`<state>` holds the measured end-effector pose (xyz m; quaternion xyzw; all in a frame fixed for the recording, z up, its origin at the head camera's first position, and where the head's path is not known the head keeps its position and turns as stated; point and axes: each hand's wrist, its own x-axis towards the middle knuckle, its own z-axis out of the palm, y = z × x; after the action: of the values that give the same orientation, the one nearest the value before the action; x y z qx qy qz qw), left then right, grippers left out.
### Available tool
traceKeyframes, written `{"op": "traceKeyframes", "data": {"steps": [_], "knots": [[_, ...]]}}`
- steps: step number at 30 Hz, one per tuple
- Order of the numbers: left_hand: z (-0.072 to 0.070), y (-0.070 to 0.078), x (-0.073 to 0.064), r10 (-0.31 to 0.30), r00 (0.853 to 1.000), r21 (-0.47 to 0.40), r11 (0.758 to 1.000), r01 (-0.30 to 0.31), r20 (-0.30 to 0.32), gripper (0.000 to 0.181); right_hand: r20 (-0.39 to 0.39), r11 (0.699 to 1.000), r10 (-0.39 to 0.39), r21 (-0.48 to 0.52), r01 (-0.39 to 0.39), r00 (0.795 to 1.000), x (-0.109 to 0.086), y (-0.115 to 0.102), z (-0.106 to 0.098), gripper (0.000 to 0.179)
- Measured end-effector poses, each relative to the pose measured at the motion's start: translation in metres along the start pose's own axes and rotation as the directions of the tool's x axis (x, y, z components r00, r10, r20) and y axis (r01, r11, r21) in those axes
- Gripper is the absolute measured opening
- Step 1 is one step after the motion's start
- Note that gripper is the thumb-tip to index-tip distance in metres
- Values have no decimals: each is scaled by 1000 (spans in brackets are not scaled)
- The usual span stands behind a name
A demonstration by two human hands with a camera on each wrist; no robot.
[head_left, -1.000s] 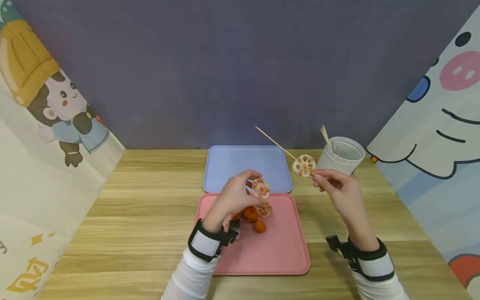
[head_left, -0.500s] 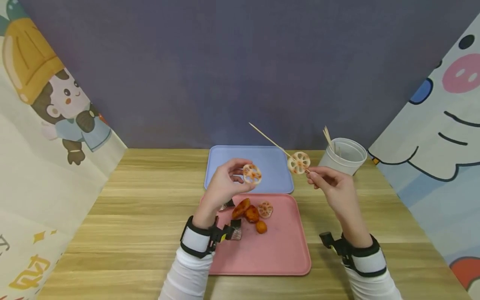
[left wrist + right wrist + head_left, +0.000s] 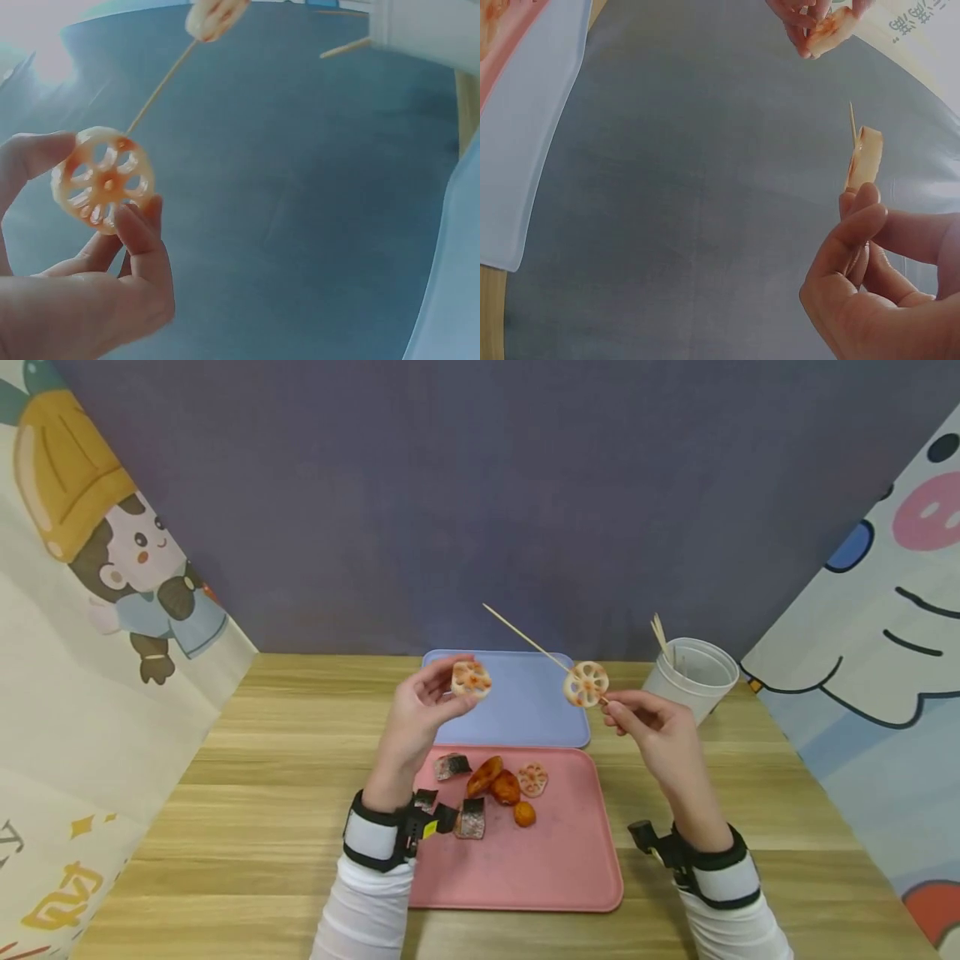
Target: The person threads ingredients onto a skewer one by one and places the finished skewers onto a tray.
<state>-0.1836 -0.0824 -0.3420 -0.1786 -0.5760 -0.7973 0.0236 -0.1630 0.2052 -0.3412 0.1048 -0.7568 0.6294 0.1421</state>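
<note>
My left hand (image 3: pixel 415 720) pinches a round lotus root slice (image 3: pixel 472 680) by its edge, above the blue tray. Its holes and reddish stains show clearly in the left wrist view, where fingertips hold opposite sides of the slice (image 3: pixel 103 180). Over to the right, my right hand (image 3: pixel 660 727) pinches a thin wooden skewer (image 3: pixel 525 637) near its lower end. Threaded on that skewer, just beyond the fingers, is another lotus root slice (image 3: pixel 586 684). The skewer's bare tip points up and left. In the right wrist view the threaded slice (image 3: pixel 865 159) appears edge-on.
A pink tray (image 3: pixel 547 868) carries a lotus slice (image 3: pixel 533 780), browned chunks (image 3: pixel 506 787), an orange ball (image 3: pixel 524 814) and dark-skinned fish-like pieces (image 3: pixel 452 767). Behind it lies a blue tray (image 3: pixel 525 718). A white tub (image 3: pixel 690 681) with several skewers (image 3: pixel 661 637) stands at right.
My left hand has lifted its lotus root slice up and left, away from over the pink tray. The right hand with the skewer has shifted slightly left.
</note>
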Motion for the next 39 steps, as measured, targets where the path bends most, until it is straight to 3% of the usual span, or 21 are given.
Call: {"op": "traceKeyframes", "data": {"steps": [6, 10, 14, 25, 39], "knots": [[-4, 6, 1, 45, 999, -179, 983, -49, -26, 48, 14, 999, 0, -40, 1, 1000, 0, -1, 3, 23], [-7, 7, 3, 87, 996, -321, 942, -93, -33, 49, 19, 997, 8, -71, -7, 1000, -1, -2, 5, 21], [-8, 8, 4, 102, 992, -404, 907, -121, -69, 50, 35, 994, 8, -111, -4, 999, -4, -4, 6, 20], [-15, 13, 4, 121, 971, -450, 870, -203, -204, 45, 127, 981, 14, -196, 11, 992, -20, -7, 6, 15], [-17, 14, 2, 153, 964, -467, 850, -242, -219, 42, 173, 981, 28, -195, 7, 985, -25, -7, 13, 14]]}}
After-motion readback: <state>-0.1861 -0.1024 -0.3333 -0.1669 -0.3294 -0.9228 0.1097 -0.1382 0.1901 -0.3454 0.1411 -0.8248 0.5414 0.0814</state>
